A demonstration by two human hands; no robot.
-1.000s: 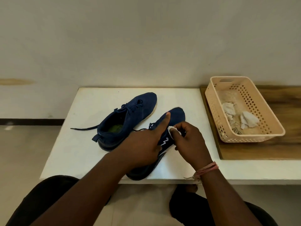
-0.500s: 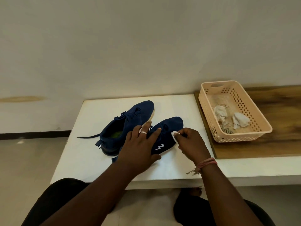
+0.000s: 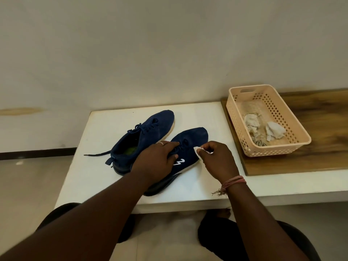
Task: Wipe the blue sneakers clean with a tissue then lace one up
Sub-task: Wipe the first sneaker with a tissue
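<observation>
The near blue sneaker [image 3: 188,146] lies on the white table [image 3: 105,132] under both hands, toe pointing away from the person, its white side mark showing between them. The right hand [image 3: 216,159] pinches a small white tissue [image 3: 197,150] in curled fingers and holds it against the sneaker's right flank, just beyond that mark. The left hand [image 3: 156,161] lies over the laces and collar with fingers mostly extended, pressing the shoe steady. Wiping looks to be under way on this shoe; whether it is nearly clean cannot be told from here. The far sneaker [image 3: 143,136] sits just left of the left hand, its laces threaded but loose, one end trailing out across the table, so the lacing step seems not yet done. Well to the right of the right hand, a peach perforated basket [image 3: 293,119] on a wooden board [image 3: 323,147] holds crumpled used tissues [image 3: 263,127]. Nothing stands between the hands and either shoe.
</observation>
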